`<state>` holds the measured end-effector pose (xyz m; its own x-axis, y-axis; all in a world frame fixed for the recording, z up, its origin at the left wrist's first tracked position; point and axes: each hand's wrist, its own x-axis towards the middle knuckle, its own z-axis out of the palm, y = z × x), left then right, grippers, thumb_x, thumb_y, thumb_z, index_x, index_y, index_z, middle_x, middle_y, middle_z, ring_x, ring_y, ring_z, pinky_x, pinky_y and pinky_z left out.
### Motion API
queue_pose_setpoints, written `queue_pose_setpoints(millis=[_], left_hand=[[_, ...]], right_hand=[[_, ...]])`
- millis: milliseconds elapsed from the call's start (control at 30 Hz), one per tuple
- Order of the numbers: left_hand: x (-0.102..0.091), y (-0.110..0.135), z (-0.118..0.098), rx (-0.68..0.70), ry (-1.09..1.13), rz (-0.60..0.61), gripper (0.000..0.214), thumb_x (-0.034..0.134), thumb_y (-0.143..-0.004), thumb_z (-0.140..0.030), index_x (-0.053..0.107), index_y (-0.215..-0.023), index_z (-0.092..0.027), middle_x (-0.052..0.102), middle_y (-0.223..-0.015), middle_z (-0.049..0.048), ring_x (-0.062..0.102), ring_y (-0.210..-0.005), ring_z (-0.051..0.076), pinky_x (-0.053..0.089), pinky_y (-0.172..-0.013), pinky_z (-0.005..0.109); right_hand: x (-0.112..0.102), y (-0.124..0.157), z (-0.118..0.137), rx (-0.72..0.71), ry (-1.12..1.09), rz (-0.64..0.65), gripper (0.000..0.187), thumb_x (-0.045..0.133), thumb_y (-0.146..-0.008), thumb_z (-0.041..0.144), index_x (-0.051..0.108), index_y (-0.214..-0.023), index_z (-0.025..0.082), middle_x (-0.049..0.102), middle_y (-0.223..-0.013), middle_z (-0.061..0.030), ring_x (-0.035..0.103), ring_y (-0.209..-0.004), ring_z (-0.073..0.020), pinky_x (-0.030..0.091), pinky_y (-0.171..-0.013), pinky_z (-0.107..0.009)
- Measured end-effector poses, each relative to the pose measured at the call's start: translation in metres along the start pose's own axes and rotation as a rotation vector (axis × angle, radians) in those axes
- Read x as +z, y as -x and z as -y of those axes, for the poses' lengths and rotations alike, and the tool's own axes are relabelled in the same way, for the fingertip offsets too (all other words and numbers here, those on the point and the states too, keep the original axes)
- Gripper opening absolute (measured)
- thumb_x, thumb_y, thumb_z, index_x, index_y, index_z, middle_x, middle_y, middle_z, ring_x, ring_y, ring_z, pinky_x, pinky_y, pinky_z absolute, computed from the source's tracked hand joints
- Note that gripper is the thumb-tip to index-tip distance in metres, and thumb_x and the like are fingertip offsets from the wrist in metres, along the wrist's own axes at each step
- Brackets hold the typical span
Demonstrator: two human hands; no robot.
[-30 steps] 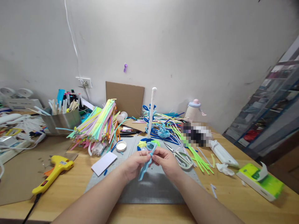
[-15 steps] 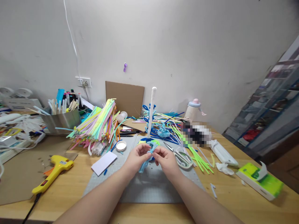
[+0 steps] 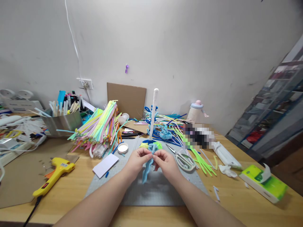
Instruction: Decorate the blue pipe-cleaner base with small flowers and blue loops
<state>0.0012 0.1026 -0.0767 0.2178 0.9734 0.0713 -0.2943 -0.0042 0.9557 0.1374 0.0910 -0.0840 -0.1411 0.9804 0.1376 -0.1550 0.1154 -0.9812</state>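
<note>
Light blue pipe cleaners (image 3: 147,170) are pinched between my two hands above the grey cutting mat (image 3: 163,192). My left hand (image 3: 140,159) grips them with thumb and forefinger from the left. From the right, my right hand (image 3: 165,161) pinches them at nearly the same spot, so the fingertips almost meet. A looped part shows above the fingers and loose ends hang below. Just behind the hands stands an upright white fuzzy rod (image 3: 153,116), with blue and yellow-green pieces around its base. The fingers partly hide the held piece.
Scissors (image 3: 184,160) lie right of my right hand, beside bright green pipe cleaners (image 3: 201,162). A big pipe cleaner bundle (image 3: 101,126) and a small round tin (image 3: 122,148) are to the left. The yellow glue gun (image 3: 53,176) lies far left, a green tissue pack (image 3: 264,183) far right.
The light blue ends now hang lower and straighter below my fingers, with a loop showing above. My hands have stayed in about the same place, with the fingertips closer together.
</note>
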Motion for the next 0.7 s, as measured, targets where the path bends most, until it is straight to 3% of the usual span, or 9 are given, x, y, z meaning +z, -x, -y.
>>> queue_pose_setpoints(millis=[167, 433, 700], left_hand=[[-0.001, 0.000, 0.004, -0.039, 0.046, -0.024, 0.025, 0.076, -0.056, -0.030, 0.061, -0.067, -0.013, 0.061, -0.062, 0.0000, 0.053, -0.058, 0.011, 0.039, -0.061, 0.024], [0.001, 0.002, -0.005, 0.042, -0.088, 0.031, 0.025, 0.074, -0.059, -0.032, 0.063, -0.072, -0.013, 0.061, -0.067, 0.0014, 0.054, -0.063, 0.013, 0.041, -0.064, 0.025], [-0.001, 0.002, -0.010, 0.061, -0.171, 0.058, 0.023, 0.073, -0.060, -0.033, 0.062, -0.064, -0.013, 0.060, -0.059, 0.0009, 0.052, -0.058, 0.013, 0.039, -0.060, 0.025]], right_hand=[[0.001, 0.002, 0.003, -0.010, 0.003, 0.011, 0.028, 0.065, -0.067, 0.040, 0.054, -0.071, 0.015, 0.052, -0.054, 0.0028, 0.050, -0.047, -0.0096, 0.045, -0.037, -0.020], [0.000, 0.003, 0.003, -0.109, 0.130, -0.044, 0.022, 0.061, -0.071, 0.037, 0.053, -0.068, 0.016, 0.049, -0.054, 0.0045, 0.045, -0.041, -0.0069, 0.041, -0.036, -0.019], [-0.002, 0.001, 0.004, -0.007, 0.003, 0.030, 0.026, 0.063, -0.069, 0.039, 0.051, -0.068, 0.017, 0.050, -0.048, 0.0055, 0.043, -0.036, -0.0066, 0.037, -0.035, -0.019]])
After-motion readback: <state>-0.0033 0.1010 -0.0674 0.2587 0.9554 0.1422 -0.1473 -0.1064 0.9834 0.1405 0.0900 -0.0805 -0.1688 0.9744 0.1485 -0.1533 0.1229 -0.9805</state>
